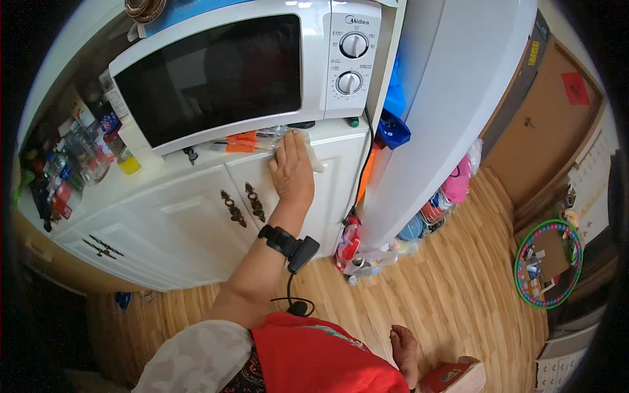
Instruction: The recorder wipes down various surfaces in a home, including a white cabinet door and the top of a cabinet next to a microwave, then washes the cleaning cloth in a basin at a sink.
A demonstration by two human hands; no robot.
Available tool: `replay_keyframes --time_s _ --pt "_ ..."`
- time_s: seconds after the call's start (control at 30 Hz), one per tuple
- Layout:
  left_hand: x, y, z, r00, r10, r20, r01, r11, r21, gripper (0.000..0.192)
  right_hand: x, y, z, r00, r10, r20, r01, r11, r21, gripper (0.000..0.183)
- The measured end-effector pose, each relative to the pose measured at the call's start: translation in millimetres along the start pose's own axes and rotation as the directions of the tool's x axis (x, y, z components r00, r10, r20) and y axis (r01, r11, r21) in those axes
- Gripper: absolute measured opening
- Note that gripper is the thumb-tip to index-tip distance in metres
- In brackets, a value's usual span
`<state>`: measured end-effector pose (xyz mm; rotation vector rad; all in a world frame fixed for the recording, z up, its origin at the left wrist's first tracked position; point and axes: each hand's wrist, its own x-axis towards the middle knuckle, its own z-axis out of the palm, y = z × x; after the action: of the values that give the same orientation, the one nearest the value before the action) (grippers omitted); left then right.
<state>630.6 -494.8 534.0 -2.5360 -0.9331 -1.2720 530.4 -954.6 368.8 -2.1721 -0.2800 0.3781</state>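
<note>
My left hand (293,169) reaches up to the front edge of the white cabinet top (196,164), its fingers over a pale cloth (315,158) that sticks out on the hand's right side. Clear plastic packets with orange parts (242,141) lie just left of the fingers, below the front of a white microwave oven (211,73). A black band with a box-like device circles my left wrist. My right hand (404,346) hangs low beside the red garment, fingers loosely curled, with nothing visible in it.
Bottles and jars (88,152) crowd the cabinet top at left. A black cable (366,167) runs down the cabinet's right side. Plastic bags (366,260) lie on the wooden floor by a white upright surface. A red box (449,376) stands near my right hand; a hoop (518,265) is at far right.
</note>
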Motion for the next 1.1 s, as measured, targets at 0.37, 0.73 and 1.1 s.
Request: replay_keyframes --time_s 0.37,0.73,1.1 --pt "22.6 -9.8 -13.9 0.981 0.196 -0.009 -0.194 0.975 0.104 0.014 5.9 25.4 19.8 1.0 -0.021 0.002 0.021 0.998 0.066 0.022" --pt "-102.3 14.3 -31.3 0.654 0.553 0.516 0.185 0.545 -0.818 0.023 39.5 -98.0 3.7 0.969 -0.211 0.129 0.216 0.976 -0.024 0.035" --pt "-154.4 12.6 -13.8 0.141 0.927 0.348 0.96 -0.213 0.179 0.042 82.5 -176.8 67.6 0.808 -0.569 0.153 0.589 0.788 -0.181 0.084"
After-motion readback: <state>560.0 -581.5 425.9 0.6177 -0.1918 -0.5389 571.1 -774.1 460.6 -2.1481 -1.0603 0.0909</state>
